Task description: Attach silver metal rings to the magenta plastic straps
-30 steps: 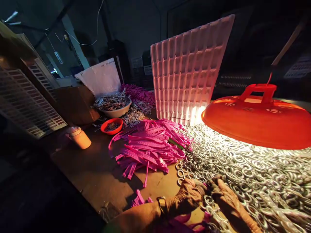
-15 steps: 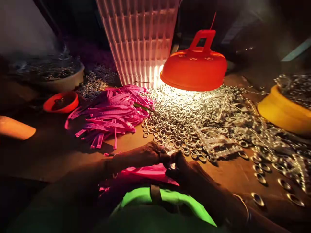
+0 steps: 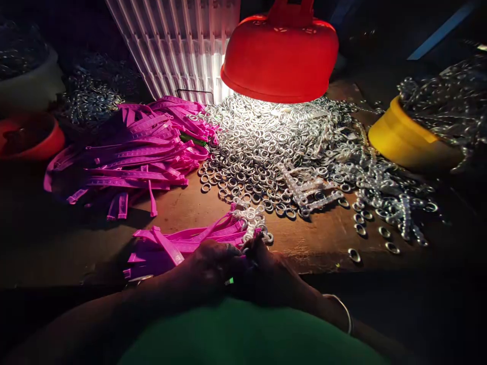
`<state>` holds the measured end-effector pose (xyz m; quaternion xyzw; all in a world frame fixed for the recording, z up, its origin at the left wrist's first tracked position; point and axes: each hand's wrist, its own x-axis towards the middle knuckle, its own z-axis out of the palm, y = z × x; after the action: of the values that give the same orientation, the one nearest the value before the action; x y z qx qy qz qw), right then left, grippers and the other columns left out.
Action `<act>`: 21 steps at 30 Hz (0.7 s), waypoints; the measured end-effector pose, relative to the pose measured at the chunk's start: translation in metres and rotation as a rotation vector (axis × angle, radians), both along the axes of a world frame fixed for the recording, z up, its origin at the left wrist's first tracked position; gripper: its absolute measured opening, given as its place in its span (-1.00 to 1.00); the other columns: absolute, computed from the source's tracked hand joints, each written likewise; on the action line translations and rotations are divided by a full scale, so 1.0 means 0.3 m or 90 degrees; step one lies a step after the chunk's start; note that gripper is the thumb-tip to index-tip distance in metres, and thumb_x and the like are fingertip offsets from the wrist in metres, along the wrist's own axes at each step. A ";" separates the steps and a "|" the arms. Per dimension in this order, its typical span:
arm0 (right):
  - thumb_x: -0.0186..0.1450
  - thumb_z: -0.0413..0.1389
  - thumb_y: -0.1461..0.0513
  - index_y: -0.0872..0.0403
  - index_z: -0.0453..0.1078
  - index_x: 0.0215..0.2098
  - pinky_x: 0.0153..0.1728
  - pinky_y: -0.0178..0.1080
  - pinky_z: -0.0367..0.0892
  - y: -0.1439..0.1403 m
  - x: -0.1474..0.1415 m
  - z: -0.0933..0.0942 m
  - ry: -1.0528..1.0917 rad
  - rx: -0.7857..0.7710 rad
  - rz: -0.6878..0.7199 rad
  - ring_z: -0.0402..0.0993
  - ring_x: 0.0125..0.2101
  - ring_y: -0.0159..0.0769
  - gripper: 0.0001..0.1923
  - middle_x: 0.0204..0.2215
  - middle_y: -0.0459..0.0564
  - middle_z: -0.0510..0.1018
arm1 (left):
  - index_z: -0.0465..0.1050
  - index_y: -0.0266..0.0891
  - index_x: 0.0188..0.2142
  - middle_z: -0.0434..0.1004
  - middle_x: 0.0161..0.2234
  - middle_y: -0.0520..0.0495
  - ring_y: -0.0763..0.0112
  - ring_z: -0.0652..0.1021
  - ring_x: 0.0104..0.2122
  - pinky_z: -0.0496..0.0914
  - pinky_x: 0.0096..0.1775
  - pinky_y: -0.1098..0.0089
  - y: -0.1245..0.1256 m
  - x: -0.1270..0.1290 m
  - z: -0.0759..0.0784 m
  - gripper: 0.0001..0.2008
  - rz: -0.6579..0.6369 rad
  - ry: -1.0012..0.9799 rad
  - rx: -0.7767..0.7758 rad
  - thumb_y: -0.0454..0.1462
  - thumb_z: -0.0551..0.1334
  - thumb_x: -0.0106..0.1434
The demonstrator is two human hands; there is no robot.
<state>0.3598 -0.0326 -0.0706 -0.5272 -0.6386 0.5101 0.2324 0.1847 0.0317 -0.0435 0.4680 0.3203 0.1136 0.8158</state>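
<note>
My left hand (image 3: pixel 217 262) and my right hand (image 3: pixel 267 269) meet at the near edge of the table, fingers closed and fingertips together. Both hands are in shadow. Between the fingertips show a bit of silver ring (image 3: pixel 245 250) and a sliver of pink strap; how they join is hidden. Just beyond lies a small bundle of pink straps (image 3: pixel 190 238), flat on the wood. At its right end sits a cluster of silver rings (image 3: pixel 251 218), apparently attached to the straps.
A larger heap of pink straps (image 3: pixel 148 147) lies at left. Loose silver rings (image 3: pixel 258 162) pile up under a hanging red lamp (image 3: pixel 281 61). A yellow bowl (image 3: pixel 407 137) of silver pieces stands right, a red bowl (image 3: pixel 45 139) left. Behind rises a ribbed white panel (image 3: pixel 178 45).
The view has shifted, so the lamp and heaps sit higher and further left. My hands have come nearer my body, and the small bundle with its ring cluster now shows on the table.
</note>
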 end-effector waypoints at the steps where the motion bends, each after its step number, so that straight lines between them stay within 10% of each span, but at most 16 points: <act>1: 0.29 -0.03 0.08 0.07 0.08 -0.13 -0.61 -0.37 0.04 0.007 -0.001 -0.001 0.009 0.003 0.008 0.30 -0.60 -0.43 -0.71 -0.51 -0.07 0.47 | 0.43 -0.35 -0.50 0.38 -0.55 -0.01 0.53 0.38 -0.52 0.26 -0.47 0.51 0.006 0.002 -0.005 -0.62 -0.001 0.007 -0.020 -0.04 0.24 0.19; 9: 0.10 0.07 0.36 0.14 0.14 -0.19 -0.62 -0.37 -0.09 0.092 -0.002 0.060 -0.170 -0.080 0.162 0.05 -0.65 -0.50 -0.69 -0.60 -0.15 0.35 | 0.40 -0.38 -0.51 0.28 -0.62 0.04 0.57 0.29 -0.62 0.13 -0.55 0.51 0.024 -0.006 -0.102 -0.60 0.006 0.003 -0.244 -0.03 0.31 0.12; 21: 0.25 0.04 0.26 0.15 0.16 -0.11 -0.54 -0.35 0.06 0.152 0.030 0.092 -0.264 0.142 0.194 0.23 -0.54 -0.44 -0.75 -0.39 -0.07 0.43 | 0.49 -0.34 -0.56 0.45 -0.58 -0.02 0.41 0.45 -0.51 0.35 -0.38 0.40 0.096 0.039 -0.054 -0.68 0.150 0.020 -0.297 -0.13 0.48 -0.14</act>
<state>0.3688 0.0131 -0.0430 -0.4894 -0.7967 0.3470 0.0739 0.1963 0.0605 -0.0597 0.2282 0.4030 0.1233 0.8777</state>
